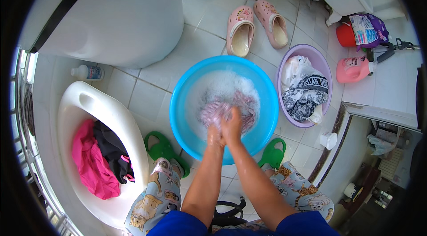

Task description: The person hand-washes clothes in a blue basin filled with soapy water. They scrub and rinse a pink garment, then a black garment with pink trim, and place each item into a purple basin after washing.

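A round blue plastic basin [224, 59] stands on the floor before me, holding sudsy water. Inside it lies a wet pink-and-white striped cloth [245, 102], partly under foam. My left hand [216, 132] and my right hand [232, 124] are close together over the basin's middle, both on the bunched cloth. Motion blur and the cloth hide most of the fingers; my right thumb points up.
Pink clogs [241, 32] lie beyond the basin. A purple basin [280, 102] of clothes stands at right, near a pink detergent jug [353, 69]. At left, a white tub [136, 142] holds pink and black garments. A white bottle [87, 73] stands behind it.
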Demonstrator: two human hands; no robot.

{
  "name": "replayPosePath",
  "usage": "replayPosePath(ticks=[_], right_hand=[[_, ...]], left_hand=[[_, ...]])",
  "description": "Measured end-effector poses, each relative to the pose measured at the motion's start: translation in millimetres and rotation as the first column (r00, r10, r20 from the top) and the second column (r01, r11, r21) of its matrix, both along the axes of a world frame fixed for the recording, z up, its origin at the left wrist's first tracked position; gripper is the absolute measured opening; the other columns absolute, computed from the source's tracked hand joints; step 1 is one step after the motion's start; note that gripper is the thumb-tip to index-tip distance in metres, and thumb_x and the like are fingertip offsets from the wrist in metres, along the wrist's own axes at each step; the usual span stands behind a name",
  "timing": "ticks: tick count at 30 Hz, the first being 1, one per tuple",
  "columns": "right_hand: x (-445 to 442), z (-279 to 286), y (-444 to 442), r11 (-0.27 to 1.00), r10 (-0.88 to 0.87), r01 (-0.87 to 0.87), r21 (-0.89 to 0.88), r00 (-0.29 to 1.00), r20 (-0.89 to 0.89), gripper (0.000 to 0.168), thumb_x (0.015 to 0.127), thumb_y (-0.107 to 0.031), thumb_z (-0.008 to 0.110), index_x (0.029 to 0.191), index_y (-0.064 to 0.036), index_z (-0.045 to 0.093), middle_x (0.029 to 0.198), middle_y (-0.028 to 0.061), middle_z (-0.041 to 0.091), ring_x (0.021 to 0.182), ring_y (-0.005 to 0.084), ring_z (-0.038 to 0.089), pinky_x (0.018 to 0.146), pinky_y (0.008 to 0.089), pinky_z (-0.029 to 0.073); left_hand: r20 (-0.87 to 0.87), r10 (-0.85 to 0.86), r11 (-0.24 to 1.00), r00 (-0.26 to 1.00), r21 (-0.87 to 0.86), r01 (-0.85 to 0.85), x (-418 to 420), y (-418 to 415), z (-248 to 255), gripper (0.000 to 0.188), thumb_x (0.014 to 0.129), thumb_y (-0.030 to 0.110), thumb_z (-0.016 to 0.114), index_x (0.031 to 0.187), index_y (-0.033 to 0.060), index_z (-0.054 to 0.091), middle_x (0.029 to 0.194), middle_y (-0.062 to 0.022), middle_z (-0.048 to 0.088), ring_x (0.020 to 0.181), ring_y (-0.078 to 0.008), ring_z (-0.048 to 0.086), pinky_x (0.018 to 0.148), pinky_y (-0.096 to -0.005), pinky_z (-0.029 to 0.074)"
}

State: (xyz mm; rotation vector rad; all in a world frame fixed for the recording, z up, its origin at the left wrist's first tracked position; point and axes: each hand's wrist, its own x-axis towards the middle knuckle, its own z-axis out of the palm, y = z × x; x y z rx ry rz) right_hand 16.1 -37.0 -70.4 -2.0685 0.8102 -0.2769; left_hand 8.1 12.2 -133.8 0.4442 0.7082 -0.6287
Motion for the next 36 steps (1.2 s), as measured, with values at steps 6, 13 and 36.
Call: replayPosePath(ticks=[6,13,36], right_hand=[[-10,39,9,0.961,0.248,-0.254,0.110,0.967,0.065,0.045,0.068,-0.003,0.066,0.112,-0.005,0.057,0.109,0.0140,0.058,0.104,0.0326,0.055,0.089,0.0389,0.043],[24,-3,-8,0.995,0.092,-0.093,-0.038,0.995,-0.035,0.017,0.068,-0.015,0.068,0.081,-0.009,0.059,0.078,0.0098,0.060,0.072,0.0313,0.060,0.063,0.0417,0.046],[4,-37,-30,0.993,0.082,-0.093,0.069,0.985,0.152,0.044,0.072,-0.008,0.061,0.116,-0.007,0.054,0.124,0.0191,0.045,0.110,0.0379,0.050,0.091,0.0422,0.043]], left_hand=[[-0.101,0.048,0.913,0.994,-0.399,-0.084,30,21,17,0.033,0.094,0.024,0.043,0.118,0.0028,0.051,0.114,-0.0119,0.058,0.102,-0.0234,0.057,0.089,-0.0354,0.047],[-0.122,-0.026,0.990,0.992,0.137,0.043,15,3,51,0.038,0.094,0.022,0.044,0.123,-0.0012,0.047,0.117,-0.0136,0.055,0.109,-0.0259,0.052,0.097,-0.0380,0.040],[-0.050,0.057,0.985,0.997,-0.161,-0.064,66,26,1,0.049,0.086,0.043,0.055,0.120,0.0076,0.050,0.109,-0.0109,0.059,0.095,-0.0288,0.058,0.086,-0.0414,0.048]])
